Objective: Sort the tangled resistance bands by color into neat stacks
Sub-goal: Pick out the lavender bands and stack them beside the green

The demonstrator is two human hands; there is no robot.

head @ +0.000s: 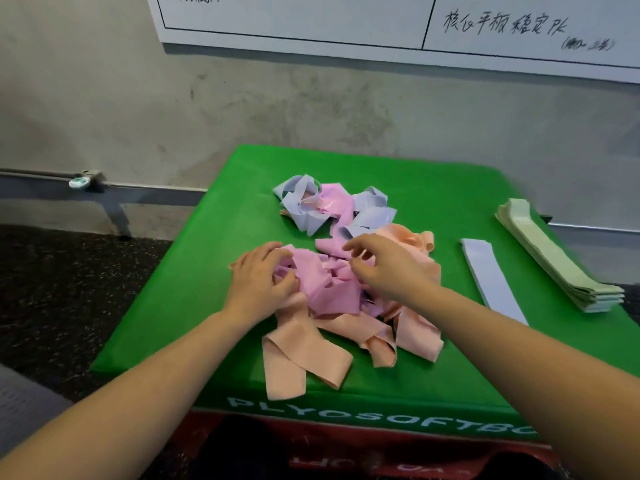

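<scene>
A tangled heap of resistance bands lies in the middle of the green plyo box top (194, 299). Pink bands (325, 289) sit in the heap's centre, lavender bands (304, 206) at its far side, and peach bands (298, 362) spill toward the near edge. My left hand (258, 277) grips the left side of the pink bundle with curled fingers. My right hand (384, 268) hovers over the pink and peach bands with fingers bent; whether it pinches a band is unclear. A flat lavender band stack (490, 277) and a light green band stack (554, 258) lie at the right.
The box stands against a grey concrete wall (242, 109) with a white board (381, 22) above. Dark speckled floor (52, 282) lies to the left. A red box side (346, 455) shows below the green top.
</scene>
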